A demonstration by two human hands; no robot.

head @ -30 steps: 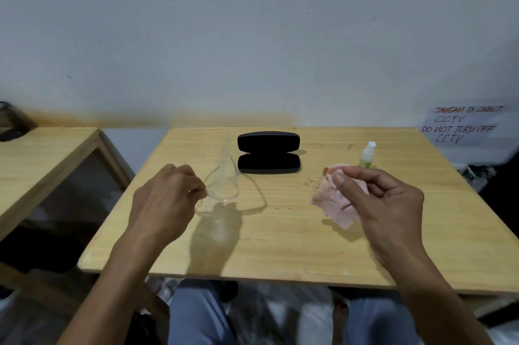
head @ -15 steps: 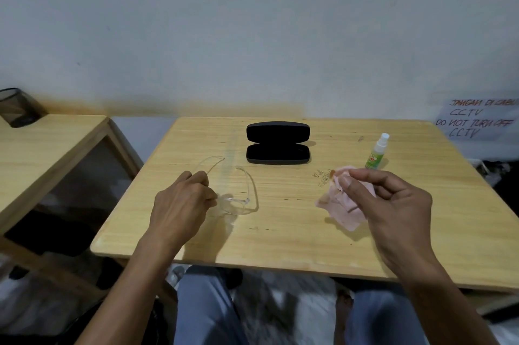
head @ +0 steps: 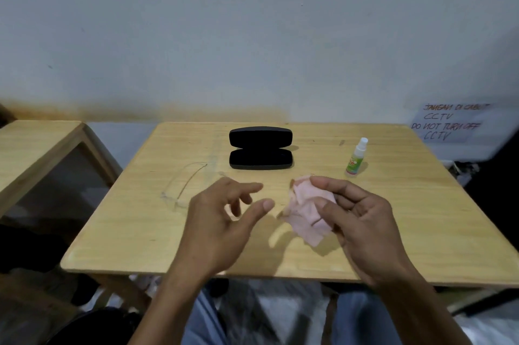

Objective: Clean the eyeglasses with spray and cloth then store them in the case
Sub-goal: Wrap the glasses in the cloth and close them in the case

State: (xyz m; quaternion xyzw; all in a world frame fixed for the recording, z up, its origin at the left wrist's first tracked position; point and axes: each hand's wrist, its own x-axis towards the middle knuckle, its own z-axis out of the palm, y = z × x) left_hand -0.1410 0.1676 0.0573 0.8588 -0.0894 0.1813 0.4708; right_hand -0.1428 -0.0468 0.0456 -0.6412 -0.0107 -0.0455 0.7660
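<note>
Beyond both hands, the black case (head: 261, 151) lies open on the worktop (head: 140, 232), nothing visible inside. The spray bottle (head: 356, 158) stands beyond the right hand (head: 356, 221); its green label is unreadable. That hand pinches the pink cloth (head: 306, 212). The left hand (head: 222, 218) hovers, fingers loosely spread, the clear eyeglasses (head: 182, 187) lying just left of it. A wall sign (head: 446, 125) reads "DO NOT TURN OFF CCTV".

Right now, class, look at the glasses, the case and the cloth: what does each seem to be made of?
Glasses: probably clear plastic; the frame is see-through, so the wood shows through it.
Case: matte black, lying open; the dull finish without glare suggests a fabric or leatherette cover, though that is uncertain.
Cloth: soft pink fabric, likely microfibre; it crumples and folds in the right hand.
</note>
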